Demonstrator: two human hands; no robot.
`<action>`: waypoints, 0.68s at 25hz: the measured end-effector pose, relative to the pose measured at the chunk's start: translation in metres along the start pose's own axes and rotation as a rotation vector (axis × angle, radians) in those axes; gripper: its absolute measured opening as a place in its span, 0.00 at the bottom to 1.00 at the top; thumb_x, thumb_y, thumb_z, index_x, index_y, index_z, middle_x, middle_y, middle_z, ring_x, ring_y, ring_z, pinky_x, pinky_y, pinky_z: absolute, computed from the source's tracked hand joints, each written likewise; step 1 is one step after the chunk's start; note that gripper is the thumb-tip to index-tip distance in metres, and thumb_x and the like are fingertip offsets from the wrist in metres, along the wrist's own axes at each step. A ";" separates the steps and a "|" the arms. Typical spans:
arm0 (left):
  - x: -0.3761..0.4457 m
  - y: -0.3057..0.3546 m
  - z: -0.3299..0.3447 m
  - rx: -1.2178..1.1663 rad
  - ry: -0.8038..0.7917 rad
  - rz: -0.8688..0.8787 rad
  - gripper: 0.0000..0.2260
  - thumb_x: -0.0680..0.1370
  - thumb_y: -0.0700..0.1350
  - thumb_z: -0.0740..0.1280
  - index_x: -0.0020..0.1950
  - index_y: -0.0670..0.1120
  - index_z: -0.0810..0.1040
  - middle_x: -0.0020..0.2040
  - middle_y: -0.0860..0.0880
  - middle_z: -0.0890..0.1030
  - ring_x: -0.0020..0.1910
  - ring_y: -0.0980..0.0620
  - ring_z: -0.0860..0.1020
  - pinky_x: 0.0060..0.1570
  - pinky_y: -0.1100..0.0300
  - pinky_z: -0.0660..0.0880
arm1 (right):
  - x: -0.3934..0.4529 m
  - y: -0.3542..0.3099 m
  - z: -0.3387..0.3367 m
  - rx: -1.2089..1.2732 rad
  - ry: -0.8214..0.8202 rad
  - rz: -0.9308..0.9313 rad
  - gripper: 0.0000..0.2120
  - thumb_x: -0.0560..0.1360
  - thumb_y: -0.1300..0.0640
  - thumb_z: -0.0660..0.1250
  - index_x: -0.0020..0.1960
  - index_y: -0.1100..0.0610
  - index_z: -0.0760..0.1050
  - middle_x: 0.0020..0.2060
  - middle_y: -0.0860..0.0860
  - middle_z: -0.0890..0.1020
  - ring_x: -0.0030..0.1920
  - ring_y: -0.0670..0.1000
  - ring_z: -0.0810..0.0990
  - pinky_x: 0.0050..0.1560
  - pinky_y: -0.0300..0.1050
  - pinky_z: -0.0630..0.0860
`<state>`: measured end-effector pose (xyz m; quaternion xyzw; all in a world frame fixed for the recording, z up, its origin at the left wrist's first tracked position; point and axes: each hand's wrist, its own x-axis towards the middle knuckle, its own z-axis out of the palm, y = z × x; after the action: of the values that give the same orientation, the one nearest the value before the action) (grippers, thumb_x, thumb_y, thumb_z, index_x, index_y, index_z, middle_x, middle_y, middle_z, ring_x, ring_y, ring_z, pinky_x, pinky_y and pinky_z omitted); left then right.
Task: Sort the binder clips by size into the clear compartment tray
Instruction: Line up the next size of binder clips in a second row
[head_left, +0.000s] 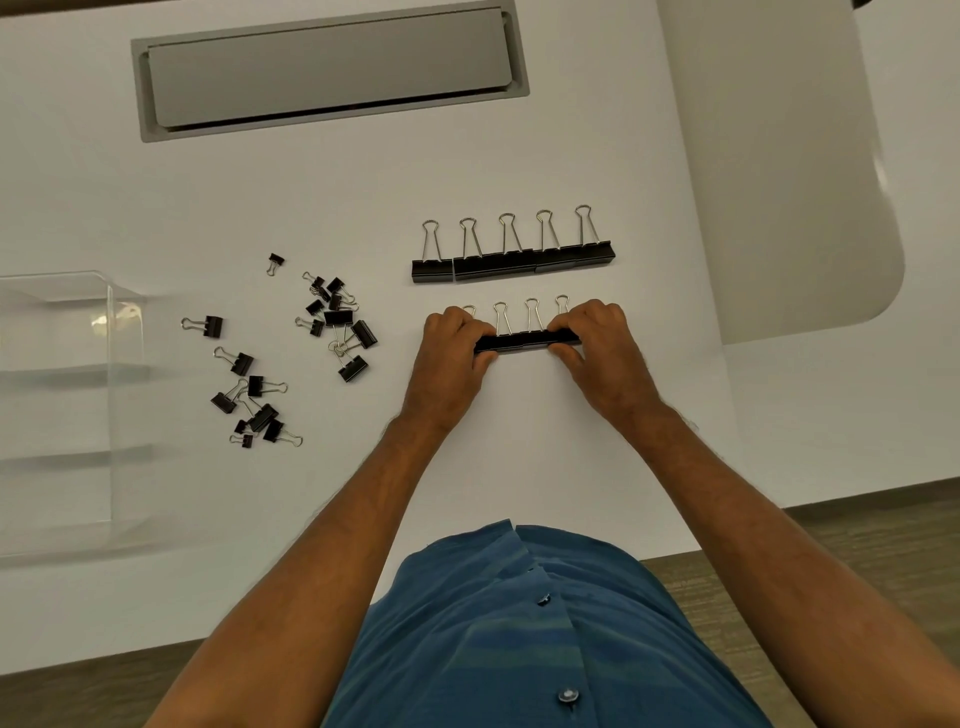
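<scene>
A row of several large black binder clips (511, 260) lies side by side on the white table, handles pointing away from me. Below it is a second row of large clips (524, 340). My left hand (452, 348) pinches that row's left end and my right hand (597, 343) pinches its right end, fingers curled over the black bodies. Several small and medium clips (337, 319) lie scattered to the left, with another loose group (254, 400) nearer the clear compartment tray (111, 364) at the left edge. The tray's compartments look empty.
A grey recessed cable cover (327, 73) sits in the table at the back. The table's near edge (779, 512) runs diagonally across the lower right, with wood-look floor beyond it. A second white surface (779, 182) adjoins at the right.
</scene>
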<state>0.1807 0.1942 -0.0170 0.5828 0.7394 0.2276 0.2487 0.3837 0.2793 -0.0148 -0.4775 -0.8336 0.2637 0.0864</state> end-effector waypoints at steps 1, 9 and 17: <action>0.000 -0.001 0.001 0.006 0.000 0.003 0.10 0.77 0.43 0.72 0.58 0.45 0.81 0.52 0.48 0.75 0.53 0.50 0.69 0.52 0.66 0.63 | 0.001 0.000 0.000 0.000 0.002 0.000 0.10 0.77 0.58 0.72 0.58 0.56 0.79 0.52 0.52 0.78 0.54 0.51 0.71 0.52 0.36 0.65; 0.001 -0.002 0.003 0.027 0.026 0.013 0.11 0.77 0.43 0.72 0.58 0.45 0.80 0.52 0.49 0.76 0.53 0.50 0.68 0.52 0.64 0.64 | 0.003 0.002 0.003 -0.007 0.013 -0.012 0.11 0.77 0.58 0.72 0.58 0.56 0.79 0.52 0.52 0.78 0.54 0.52 0.71 0.51 0.36 0.66; -0.006 0.001 0.000 0.081 0.046 0.003 0.18 0.74 0.45 0.75 0.62 0.45 0.77 0.58 0.45 0.74 0.56 0.46 0.69 0.55 0.58 0.71 | 0.001 -0.007 0.000 -0.027 0.055 -0.004 0.15 0.75 0.57 0.75 0.60 0.57 0.78 0.56 0.54 0.77 0.57 0.54 0.73 0.52 0.42 0.73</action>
<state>0.1824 0.1884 -0.0156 0.5882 0.7525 0.2115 0.2074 0.3778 0.2766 -0.0113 -0.4839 -0.8355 0.2390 0.1034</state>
